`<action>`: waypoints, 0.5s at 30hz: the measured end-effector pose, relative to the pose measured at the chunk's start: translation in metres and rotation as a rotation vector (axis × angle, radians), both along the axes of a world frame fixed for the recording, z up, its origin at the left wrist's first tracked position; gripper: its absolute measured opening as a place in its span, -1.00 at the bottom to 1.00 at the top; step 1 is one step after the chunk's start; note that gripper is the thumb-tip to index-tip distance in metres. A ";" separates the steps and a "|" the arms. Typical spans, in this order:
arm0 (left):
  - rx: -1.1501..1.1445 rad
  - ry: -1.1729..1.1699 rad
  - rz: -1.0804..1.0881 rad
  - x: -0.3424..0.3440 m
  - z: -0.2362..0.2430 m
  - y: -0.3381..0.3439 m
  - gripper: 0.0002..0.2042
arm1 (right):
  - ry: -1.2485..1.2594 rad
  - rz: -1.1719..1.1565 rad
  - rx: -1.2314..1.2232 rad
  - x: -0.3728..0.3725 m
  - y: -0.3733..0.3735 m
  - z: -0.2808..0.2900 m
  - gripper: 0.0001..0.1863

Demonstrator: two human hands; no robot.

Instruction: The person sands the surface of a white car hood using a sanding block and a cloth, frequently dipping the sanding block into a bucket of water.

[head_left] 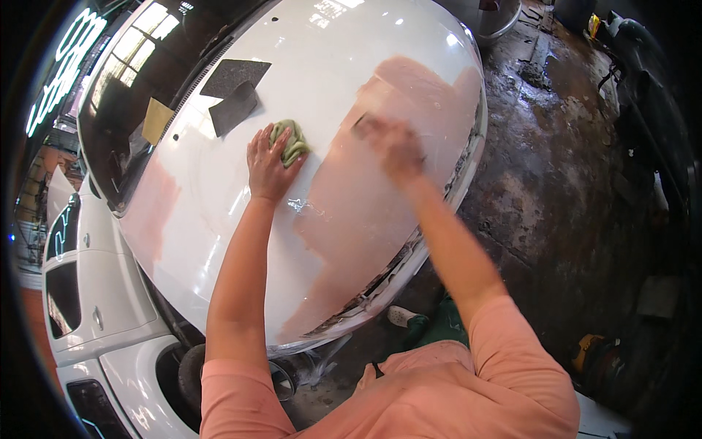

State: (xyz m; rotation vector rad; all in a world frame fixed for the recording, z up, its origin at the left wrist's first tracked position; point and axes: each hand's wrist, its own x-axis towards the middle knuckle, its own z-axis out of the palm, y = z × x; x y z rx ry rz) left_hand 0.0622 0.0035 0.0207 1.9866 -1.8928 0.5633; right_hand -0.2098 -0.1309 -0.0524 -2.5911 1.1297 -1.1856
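Observation:
My left hand [272, 164] grips a folded, pale green cloth [291, 145] resting on a white car hood [314, 66]. My right hand [395, 150], smeared by motion, is over a large pink patch [365, 212] on the hood, fingers curled on a small dark-edged item that I cannot make out. Two pieces of dark grey abrasive sheet [234, 77] lie above my left hand, and a tan sheet [156, 118] sits by the windshield. A second, smaller pink patch [153, 205] is at the hood's left.
Another white vehicle [110, 293] stands to the left. A stained dark floor [526, 190] runs along the right, with dark car parts [636, 88] at the far right and a yellow-and-black object [591, 347] lower down. My shoe [402, 316] shows below the bumper.

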 end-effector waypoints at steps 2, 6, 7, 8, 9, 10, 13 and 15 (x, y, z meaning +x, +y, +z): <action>0.017 -0.018 0.064 0.021 0.000 0.024 -0.35 | 0.032 0.266 0.015 0.018 0.106 -0.001 -0.56; 0.009 0.012 0.041 0.007 0.008 0.004 -0.35 | 0.044 0.439 0.002 -0.035 0.060 0.003 -0.55; -0.004 0.025 0.030 0.005 0.006 -0.004 -0.35 | 0.065 0.415 -0.007 -0.032 0.061 0.003 -0.54; -0.008 0.037 0.016 0.004 0.001 -0.007 -0.35 | 0.083 0.389 -0.006 -0.023 0.068 0.002 -0.53; 0.008 0.041 0.017 0.002 -0.004 -0.005 -0.34 | 0.102 0.361 -0.006 -0.012 0.076 0.001 -0.52; 0.026 0.035 0.029 0.007 -0.007 0.000 -0.34 | 0.111 0.344 -0.006 0.007 0.084 0.003 -0.51; 0.053 0.030 0.055 0.019 -0.002 0.012 -0.33 | 0.114 0.425 0.000 0.027 0.089 0.009 -0.48; 0.059 0.045 0.057 0.022 -0.001 0.015 -0.33 | 0.080 0.623 0.034 0.002 0.078 0.004 -0.49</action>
